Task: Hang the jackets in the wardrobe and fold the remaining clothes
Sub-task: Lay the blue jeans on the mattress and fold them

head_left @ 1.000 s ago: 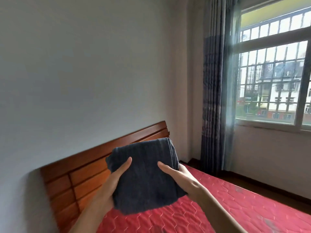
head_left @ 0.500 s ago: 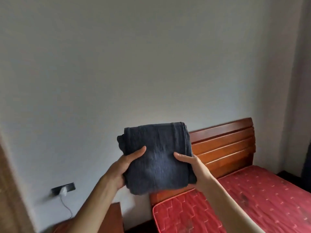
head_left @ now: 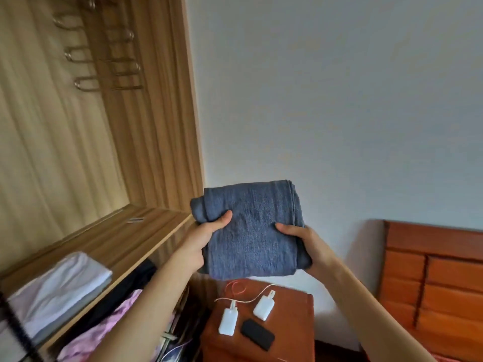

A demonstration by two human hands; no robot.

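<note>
Head view, folded garment (head_left: 251, 231), long axis upright

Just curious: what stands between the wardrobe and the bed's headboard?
In the head view, a bedside table stands there, with two white chargers and a black item on top.

Both bare forearms rise forward from the bottom of the view (one from each lower corner). The left grip (head_left: 202, 240) pinches the folded blue cloth (head_left: 252, 205) at its left edge, thumb on top; the right grip (head_left: 312, 248) clasps the right edge, thumb likewise on top.
</note>
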